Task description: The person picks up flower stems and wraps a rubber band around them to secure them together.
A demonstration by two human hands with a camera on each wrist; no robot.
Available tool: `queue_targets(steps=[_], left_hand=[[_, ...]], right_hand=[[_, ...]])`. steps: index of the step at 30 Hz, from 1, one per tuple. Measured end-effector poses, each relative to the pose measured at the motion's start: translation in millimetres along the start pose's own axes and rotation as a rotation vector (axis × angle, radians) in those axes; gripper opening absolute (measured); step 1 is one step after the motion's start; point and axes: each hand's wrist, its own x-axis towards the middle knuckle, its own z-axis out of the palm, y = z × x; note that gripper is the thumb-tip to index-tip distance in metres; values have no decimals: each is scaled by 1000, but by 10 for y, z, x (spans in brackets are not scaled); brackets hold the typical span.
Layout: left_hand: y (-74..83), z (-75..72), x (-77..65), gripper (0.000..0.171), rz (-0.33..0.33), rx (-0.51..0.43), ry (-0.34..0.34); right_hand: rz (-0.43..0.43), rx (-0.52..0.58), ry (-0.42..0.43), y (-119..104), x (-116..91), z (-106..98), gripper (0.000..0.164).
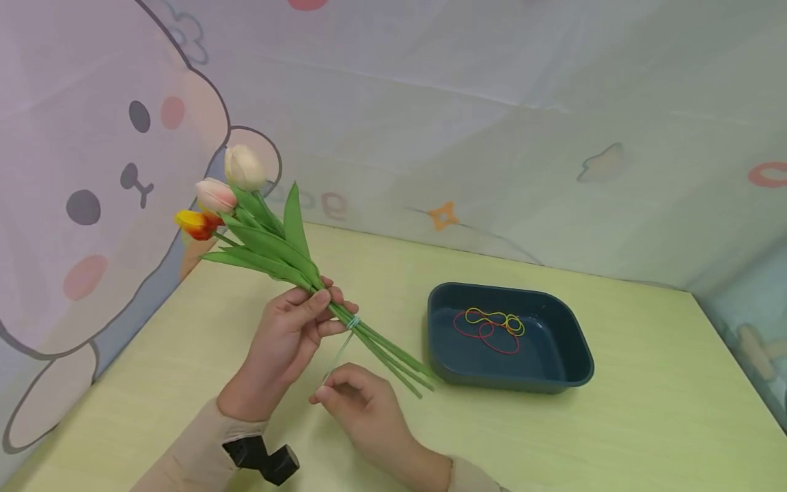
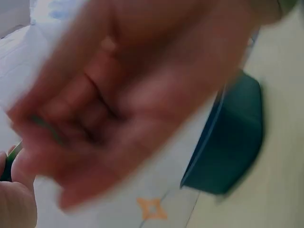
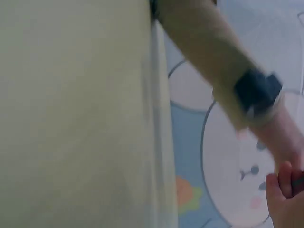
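My left hand [image 1: 298, 321] grips the green stems of a bunch of artificial tulips [image 1: 264, 232], held above the table and tilted with the blooms to the upper left. White, pink and red-yellow heads top the bunch. A pale green rubber band [image 1: 353, 322] is wrapped around the stems just below the left fingers. One stretched loop of it runs down to my right hand [image 1: 363, 406], whose thumb and fingertips pinch its end. In the left wrist view a blurred hand fills much of the picture. The right wrist view catches only part of a hand at its edge.
To the right of the stems a dark blue plastic tray [image 1: 510, 379] stands on the pale yellow table [image 1: 652, 383]. Several red and yellow rubber bands [image 1: 492, 324] lie in it. A printed cloth [image 1: 492, 137] hangs behind the table. A black device [image 1: 261, 461] sits on the left wrist.
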Motion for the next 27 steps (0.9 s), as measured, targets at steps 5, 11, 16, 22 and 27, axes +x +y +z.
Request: queue_targets(steps=[5,11,16,22,27], left_hand=[[-55,-108,43,9,149,326,130],[-53,-165,64,11,133,624,106],[18,-87,32,22,18,615,-77],[128,-50,-11,13,-67,190,-322],[97,-74,-21,15,-120,-83,-357]], right_hand=[[-90,-85,9,-221,-17,69,8],[-354,-353,-69,-584,82,-337,8],[-501,-521,-95,-817,213,-754,17],[-555,-586,-148,-736,284,-997,20],[-518,-515,-191,-343,290,-881,15]])
